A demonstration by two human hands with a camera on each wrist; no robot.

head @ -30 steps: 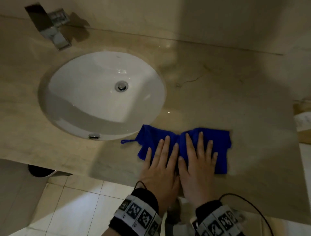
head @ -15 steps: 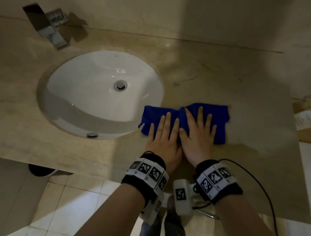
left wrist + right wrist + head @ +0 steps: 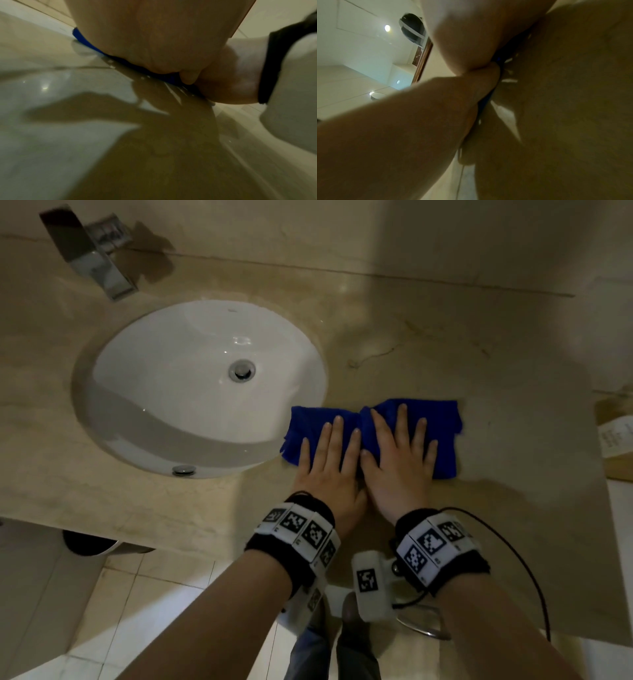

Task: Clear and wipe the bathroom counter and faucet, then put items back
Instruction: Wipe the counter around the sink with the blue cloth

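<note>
Two hands are laid flat, side by side, on a blue cloth (image 3: 373, 433) — left hand (image 3: 327, 470) and right hand (image 3: 399, 470), thumbs touching. Fingers (image 3: 337, 436) are held straight and slightly spread, pressed down on the cloth; nothing is pinched. The cloth is spread on the beige counter (image 3: 479, 364), under and just beyond the fingertips. The white sink (image 3: 164, 378) is seen just left of the left fingers — the faucet (image 3: 102, 265) well beyond, far left.

The head camera looked steeply down on the fingers (image 3: 337, 433); both wrist cameras sat low behind them, skimming the shared worktop (image 3: 120, 155).
</note>
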